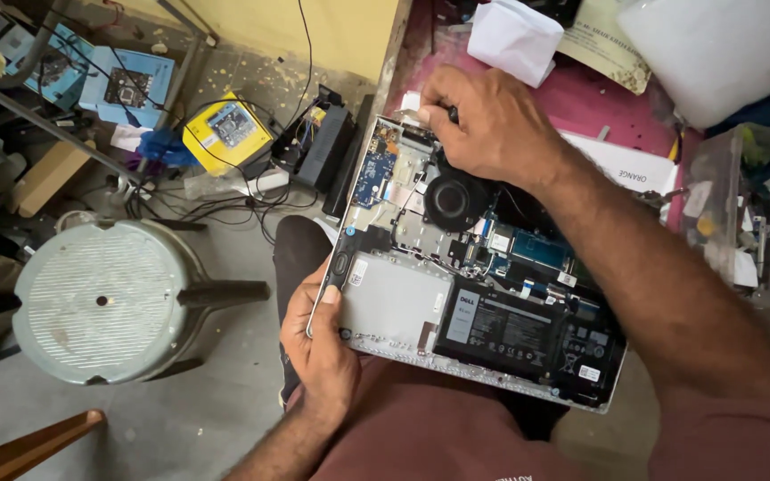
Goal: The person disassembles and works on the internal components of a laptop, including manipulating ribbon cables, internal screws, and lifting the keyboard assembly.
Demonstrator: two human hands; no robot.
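Note:
An opened laptop [394,303] lies bottom-up across my lap, its back cover off. Inside I see a black battery [514,330], a round black fan [453,200], a blue circuit board [372,169] and thin cables. My left hand [318,343] grips the laptop's near left edge, thumb on the silver casing. My right hand [492,120] is closed at the far corner of the chassis, pinching a small dark tool or part that is mostly hidden by the fingers.
A pale round plastic stool [104,298] lies on the grey floor at left. Yellow and blue boxes [225,129], a black adapter and tangled cables sit beyond it. A pink-topped table [599,98] with papers, a white sheet and a clear container stands at the right.

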